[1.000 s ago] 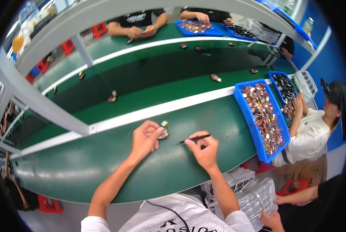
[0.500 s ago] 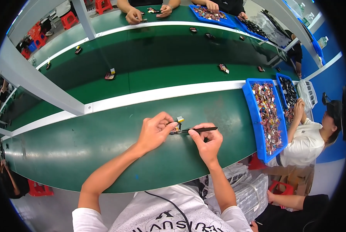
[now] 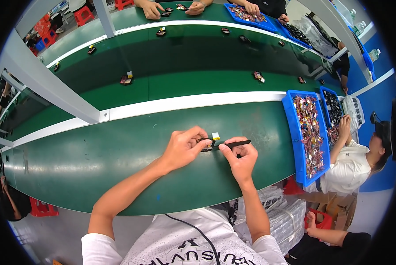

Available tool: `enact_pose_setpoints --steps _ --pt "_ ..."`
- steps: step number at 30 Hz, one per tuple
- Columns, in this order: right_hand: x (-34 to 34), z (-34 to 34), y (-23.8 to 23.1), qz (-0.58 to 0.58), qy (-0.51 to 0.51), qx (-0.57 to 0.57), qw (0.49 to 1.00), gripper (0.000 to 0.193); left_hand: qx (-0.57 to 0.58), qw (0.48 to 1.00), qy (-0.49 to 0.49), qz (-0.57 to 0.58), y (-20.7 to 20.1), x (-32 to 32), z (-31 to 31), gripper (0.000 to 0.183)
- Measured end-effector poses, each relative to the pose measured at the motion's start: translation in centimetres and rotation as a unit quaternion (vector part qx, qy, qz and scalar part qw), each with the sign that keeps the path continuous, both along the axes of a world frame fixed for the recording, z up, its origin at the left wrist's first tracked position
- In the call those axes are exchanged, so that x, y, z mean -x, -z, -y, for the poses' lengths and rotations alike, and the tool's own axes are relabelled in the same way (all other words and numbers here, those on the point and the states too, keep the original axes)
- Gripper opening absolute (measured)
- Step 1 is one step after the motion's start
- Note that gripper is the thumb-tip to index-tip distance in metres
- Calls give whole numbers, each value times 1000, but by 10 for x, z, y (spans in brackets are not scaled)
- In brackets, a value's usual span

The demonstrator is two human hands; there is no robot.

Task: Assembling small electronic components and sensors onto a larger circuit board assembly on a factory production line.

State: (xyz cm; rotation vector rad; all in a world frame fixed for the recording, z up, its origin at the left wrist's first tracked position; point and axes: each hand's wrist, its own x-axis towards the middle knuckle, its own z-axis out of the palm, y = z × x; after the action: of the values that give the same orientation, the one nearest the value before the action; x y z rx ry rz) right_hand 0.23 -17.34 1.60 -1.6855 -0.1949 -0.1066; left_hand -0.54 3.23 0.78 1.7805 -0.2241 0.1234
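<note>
Over the green worktop (image 3: 96, 163), my left hand (image 3: 180, 149) pinches a small dark electronic assembly between thumb and fingers. Most of it is hidden by the fingertips. From its upper side sticks out a small white-and-yellow block (image 3: 215, 136), which looks like a battery. My right hand (image 3: 242, 162) is closed on slim black tweezers (image 3: 238, 143), held nearly level. Their tips reach the assembly beside my left fingertips; the exact contact point is too small to make out.
To the right stands a blue tray (image 3: 300, 163) heaped with small wired parts, with another blue tray (image 3: 325, 99) of black pieces behind it. Beyond a white rail (image 3: 184, 101), a green belt (image 3: 176, 84) carries several small assemblies. A person (image 3: 350, 161) sits at the right.
The view has shifted slightly. My hands stay together at the assembly, tweezers still at it. Across the belt, a person's hand has drawn back, and an assembly now lies on the belt below it.
</note>
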Motion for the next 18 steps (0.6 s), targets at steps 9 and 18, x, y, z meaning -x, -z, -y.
enact_pose_setpoints --steps 9,18 --pt "-2 1 2 -50 -11 -54 997 14 -21 998 -16 54 0 0 5 12" --pt "-2 0 2 -66 -10 -62 996 13 -57 995 -6 76 0 1 2 13"
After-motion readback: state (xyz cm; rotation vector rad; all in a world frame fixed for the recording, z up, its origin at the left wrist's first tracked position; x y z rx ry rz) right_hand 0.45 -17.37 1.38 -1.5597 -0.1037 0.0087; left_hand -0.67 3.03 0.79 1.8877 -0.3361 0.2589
